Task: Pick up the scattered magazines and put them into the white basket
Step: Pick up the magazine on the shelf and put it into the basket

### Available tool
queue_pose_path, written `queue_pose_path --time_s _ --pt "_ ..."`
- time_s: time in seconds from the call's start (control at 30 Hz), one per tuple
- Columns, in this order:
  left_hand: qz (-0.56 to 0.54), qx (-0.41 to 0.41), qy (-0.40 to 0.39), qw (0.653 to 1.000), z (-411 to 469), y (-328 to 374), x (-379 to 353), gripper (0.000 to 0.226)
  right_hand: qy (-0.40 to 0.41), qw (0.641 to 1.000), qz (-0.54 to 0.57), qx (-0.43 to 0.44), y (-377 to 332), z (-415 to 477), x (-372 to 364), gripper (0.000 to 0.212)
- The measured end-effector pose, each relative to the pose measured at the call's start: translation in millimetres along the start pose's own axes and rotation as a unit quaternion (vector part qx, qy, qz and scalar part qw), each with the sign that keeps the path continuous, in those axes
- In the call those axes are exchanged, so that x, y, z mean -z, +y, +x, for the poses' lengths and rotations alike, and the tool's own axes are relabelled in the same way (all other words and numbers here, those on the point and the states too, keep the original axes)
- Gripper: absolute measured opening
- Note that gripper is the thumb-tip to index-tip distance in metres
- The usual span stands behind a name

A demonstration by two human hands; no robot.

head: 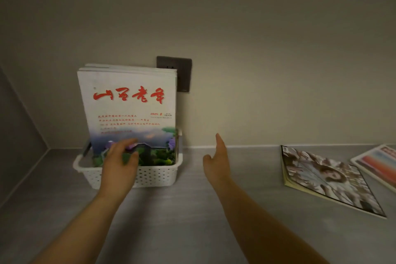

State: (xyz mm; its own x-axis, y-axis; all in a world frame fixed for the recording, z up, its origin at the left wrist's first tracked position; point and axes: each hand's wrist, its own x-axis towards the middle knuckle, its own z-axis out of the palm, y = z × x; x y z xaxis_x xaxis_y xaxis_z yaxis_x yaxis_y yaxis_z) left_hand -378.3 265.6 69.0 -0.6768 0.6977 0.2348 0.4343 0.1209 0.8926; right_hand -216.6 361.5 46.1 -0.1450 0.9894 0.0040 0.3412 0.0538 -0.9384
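Observation:
A white perforated basket (pixel 158 174) stands on the grey counter against the wall. Several magazines stand upright in it; the front magazine (pixel 128 105) has a white cover with red characters and a landscape picture. My left hand (pixel 120 165) rests over the basket's front rim, fingers spread against the lower part of that cover. My right hand (pixel 218 161) hovers open to the right of the basket, holding nothing. A magazine with a portrait cover (pixel 327 180) lies flat on the counter at the right. Another magazine with a red-striped cover (pixel 379 163) lies at the far right edge, partly cut off.
A dark wall socket (pixel 182 73) sits behind the upright magazines. A side wall (pixel 19 135) closes the corner to the left of the basket. Bare grey counter (pixel 182 221) spreads in front of me, between my forearms.

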Motion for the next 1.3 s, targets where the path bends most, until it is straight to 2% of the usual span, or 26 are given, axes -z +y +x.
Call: queue_pose_path --time_s 0.1,0.17,0.3,0.43,0.5,0.6,0.7,0.87,1.03,1.13,1.3 --pt "-0.071 0.049 -0.055 0.995 -32 2 -31 0.018 0.009 0.998 0.02 -0.058 35 2 49 0.061" --pt "-0.077 0.063 -0.076 0.992 -47 2 -53 0.021 0.023 0.996 -0.006 -0.081 60 4 88 0.058" --pt "-0.045 0.061 -0.163 0.984 -73 19 -114 0.019 0.097 0.98 -0.122 -0.123 115 3 185 0.047" --pt "0.013 0.023 -0.256 0.966 -97 51 -186 0.015 0.178 0.933 -0.27 -0.157 165 2 280 0.038" --pt "0.038 0.007 -0.29 0.956 -107 66 -225 0.015 0.177 0.915 -0.313 -0.184 186 2 319 0.042" --pt "0.093 -0.039 -0.32 0.942 -116 86 -287 0.017 0.124 0.896 -0.37 -0.209 213 5 358 0.053" --pt "0.142 -0.096 -0.335 0.927 -115 106 -350 0.022 0.077 0.887 -0.416 -0.184 231 14 372 0.059" --pt "0.26 -0.174 -0.344 0.885 -92 117 -432 0.04 0.059 0.891 -0.418 -0.166 249 21 373 0.064" --pt "0.35 -0.159 -0.388 0.838 -71 120 -477 0.054 0.044 0.901 -0.398 -0.166 256 23 375 0.063" --pt "0.34 -0.151 -0.405 0.835 -63 120 -491 0.055 0.043 0.906 -0.39 -0.159 258 24 377 0.063" --pt "0.378 -0.137 -0.431 0.808 -48 124 -493 0.068 0.046 0.909 -0.388 -0.145 259 24 378 0.063"
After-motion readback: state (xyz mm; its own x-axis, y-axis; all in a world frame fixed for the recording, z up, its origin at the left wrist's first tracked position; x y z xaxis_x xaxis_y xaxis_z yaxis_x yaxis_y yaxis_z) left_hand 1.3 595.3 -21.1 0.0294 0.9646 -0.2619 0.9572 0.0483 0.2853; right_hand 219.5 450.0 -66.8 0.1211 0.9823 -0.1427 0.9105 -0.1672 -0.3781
